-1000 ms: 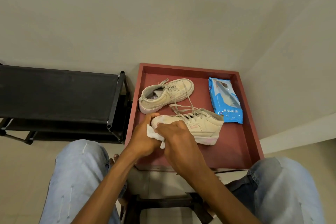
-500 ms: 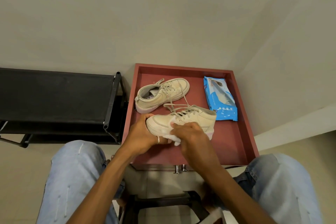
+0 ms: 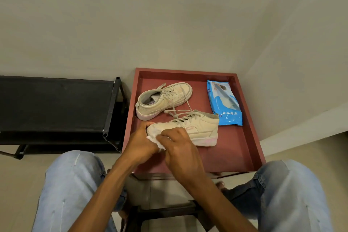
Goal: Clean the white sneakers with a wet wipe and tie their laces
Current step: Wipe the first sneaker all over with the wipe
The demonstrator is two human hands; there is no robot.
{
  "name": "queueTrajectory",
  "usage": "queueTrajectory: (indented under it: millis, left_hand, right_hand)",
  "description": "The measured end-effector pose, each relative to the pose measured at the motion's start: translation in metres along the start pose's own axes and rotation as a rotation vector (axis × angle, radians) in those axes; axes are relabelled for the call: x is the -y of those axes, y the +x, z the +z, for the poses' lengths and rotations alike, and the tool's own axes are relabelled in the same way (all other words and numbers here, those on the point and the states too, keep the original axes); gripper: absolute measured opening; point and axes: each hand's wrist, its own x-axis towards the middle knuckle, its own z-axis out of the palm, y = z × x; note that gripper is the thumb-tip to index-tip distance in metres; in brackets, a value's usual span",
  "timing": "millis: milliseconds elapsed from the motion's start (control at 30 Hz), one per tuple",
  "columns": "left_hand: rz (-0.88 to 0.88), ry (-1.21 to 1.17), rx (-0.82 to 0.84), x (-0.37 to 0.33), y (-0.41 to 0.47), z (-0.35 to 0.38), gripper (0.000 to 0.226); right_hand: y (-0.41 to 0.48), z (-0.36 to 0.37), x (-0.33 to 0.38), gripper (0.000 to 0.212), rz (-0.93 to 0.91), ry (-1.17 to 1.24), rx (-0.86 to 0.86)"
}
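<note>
A red table (image 3: 231,154) with a raised rim carries three things. The far sneaker (image 3: 165,100) sits at the back left, the near sneaker (image 3: 201,128) just in front of it, loose laces trailing between them. A blue pack of wipes (image 3: 224,103) lies flat at the back right.

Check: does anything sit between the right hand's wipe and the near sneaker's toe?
Nothing visible does. The right hand presses the wet wipe against the toe of the near sneaker; the left hand grips that toe.
</note>
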Motion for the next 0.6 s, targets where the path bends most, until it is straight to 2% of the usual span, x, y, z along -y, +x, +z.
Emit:
queueTrajectory:
  millis: [67,233,333,500,600]
  left_hand:
    - [0.003,-0.04,-0.002,-0.002,0.0,0.001,0.065]
    - [-0.035,-0.069,0.005,0.0,0.002,0.001,0.083]
    - [-0.048,-0.04,0.007,0.001,0.003,0.0,0.089]
    - [-0.036,0.018,-0.002,0.002,0.002,0.0,0.067]
    - [-0.032,0.04,0.014,0.001,0.0,0.0,0.068]
  right_hand:
    - [-0.004,-0.007,-0.015,0.035,0.047,-0.016,-0.048]
    - [-0.012,-0.014,-0.054,0.035,0.326,0.053,-0.185]
    - [-0.008,-0.011,-0.048,0.026,0.421,0.078,-0.234]
    - [-0.012,0.001,0.0,0.025,0.266,0.128,-0.159]
    - [-0.016,0.007,-0.001,0.019,0.112,0.025,-0.12]
